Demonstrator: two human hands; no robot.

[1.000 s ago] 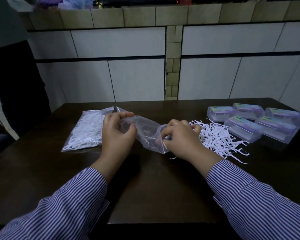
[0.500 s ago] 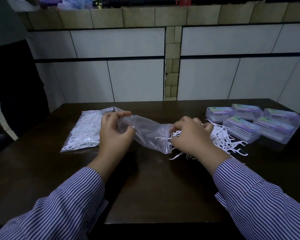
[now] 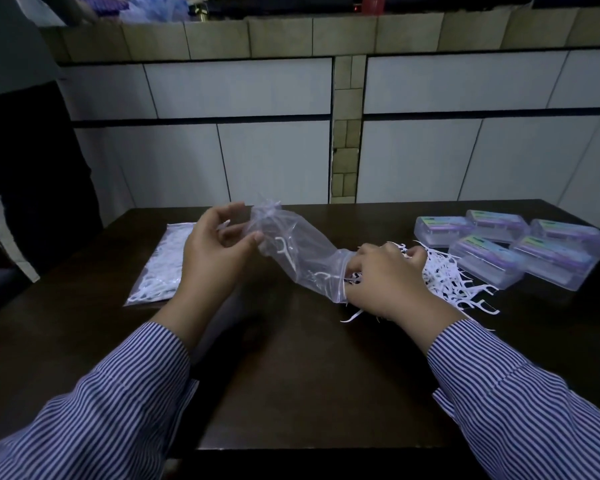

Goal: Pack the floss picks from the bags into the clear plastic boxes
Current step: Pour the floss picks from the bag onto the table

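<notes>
Between hands: crinkled clear bag [image 3: 298,252], thin white floss picks [image 3: 445,277] spilled.

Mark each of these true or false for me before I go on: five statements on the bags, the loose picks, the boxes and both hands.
1. The left hand pinches the closed end of the nearly empty bag. True.
2. That bag is packed full of picks. False: only a few picks show inside it.
3. A second, full bag lies flat on the table to the left. True.
4. The clear plastic boxes stand open and filled. False: their lids are shut, and they sit beyond the loose floss picks.
5. The right hand rests on a box. False: it is at the bag's mouth, over the loose picks.
</notes>
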